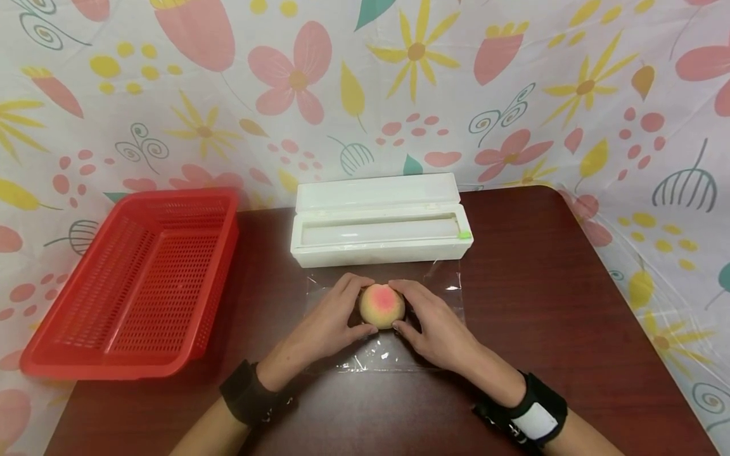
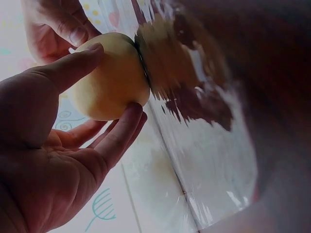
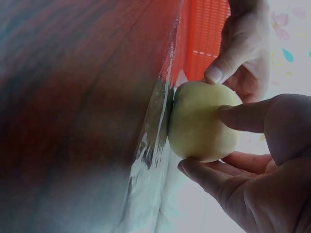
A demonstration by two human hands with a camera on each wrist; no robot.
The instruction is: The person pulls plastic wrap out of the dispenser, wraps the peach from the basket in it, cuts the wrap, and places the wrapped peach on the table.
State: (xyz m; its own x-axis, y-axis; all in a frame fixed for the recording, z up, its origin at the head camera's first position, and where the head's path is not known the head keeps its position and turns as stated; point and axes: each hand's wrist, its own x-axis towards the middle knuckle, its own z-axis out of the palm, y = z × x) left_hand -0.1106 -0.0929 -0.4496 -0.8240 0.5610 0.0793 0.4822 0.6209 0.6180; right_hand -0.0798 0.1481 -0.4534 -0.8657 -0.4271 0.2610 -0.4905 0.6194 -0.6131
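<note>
In the head view, my left grip (image 1: pixel 335 315) and right grip (image 1: pixel 438 323) hold a round, pink-blushed peach (image 1: pixel 382 306) on glossy film (image 1: pixel 377 356), a white box (image 1: pixel 382 254) beyond it, a perforated red basket (image 1: pixel 108 370) to its left. The left wrist shows fingers (image 2: pixel 121 133) and thumb (image 2: pixel 73 68) spread to the peach's width; the right wrist, likewise, round its smooth yellowish side.

Peach (image 1: pixel 382 309): pale yellow, pink blush
Basket (image 1: pixel 162 288): red
Box (image 1: pixel 382 254): white
Bench (image 1: pixel 525 272): red-brown
Cloth (image 1: pixel 365 82): white; pink, yellow, teal florals

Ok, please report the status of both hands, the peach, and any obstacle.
Left hand and right hand gripping peach from opposite sides. Peach on clear film. White box just beyond, no obstruction seen.
</note>
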